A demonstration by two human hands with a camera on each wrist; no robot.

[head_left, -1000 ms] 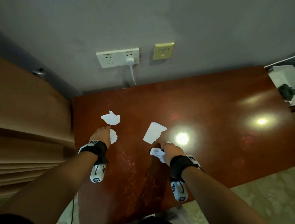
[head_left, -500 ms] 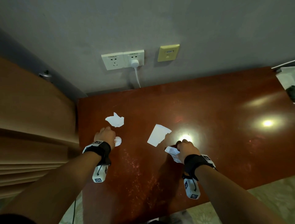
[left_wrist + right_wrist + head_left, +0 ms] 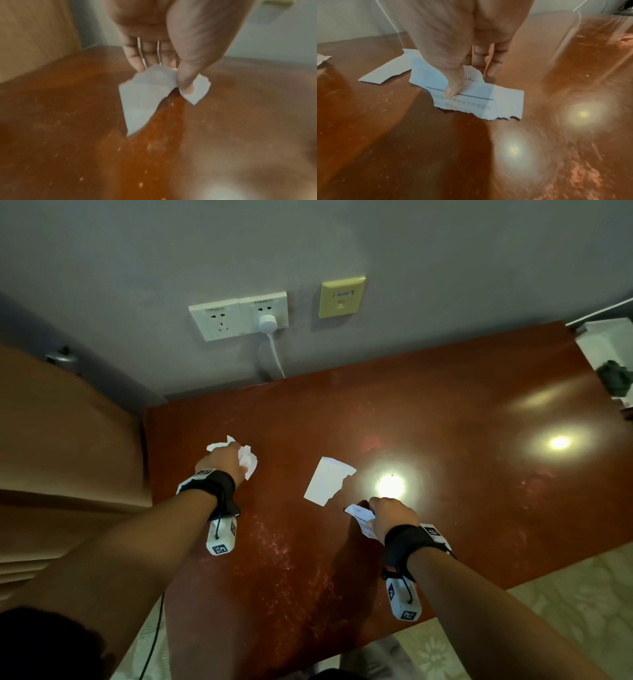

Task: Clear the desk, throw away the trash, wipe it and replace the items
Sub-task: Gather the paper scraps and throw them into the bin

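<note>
The red-brown desk (image 3: 445, 474) carries torn white paper. My left hand (image 3: 222, 463) is at its left part and pinches a crumpled scrap (image 3: 249, 463) between thumb and fingers; the left wrist view shows that scrap (image 3: 142, 100) hanging from my left hand (image 3: 164, 75). A second scrap (image 3: 217, 446) pokes out just beyond the knuckles. My right hand (image 3: 390, 513) holds a printed torn piece (image 3: 359, 517), with the thumb across this printed piece (image 3: 471, 100) and the fingers behind it, in my right hand (image 3: 471, 81). A loose torn sheet (image 3: 327, 481) lies flat between the hands.
Wall sockets (image 3: 236, 314) with a white plug and cord, and a yellow plate (image 3: 342, 296), sit above the desk's back edge. A white box (image 3: 606, 347) with a dark object (image 3: 615, 376) stands at the far right. A wooden panel (image 3: 68, 440) adjoins the left side.
My left hand has moved forward with its scrap to the far scrap. My right hand has picked up the printed piece and shifted slightly right.
</note>
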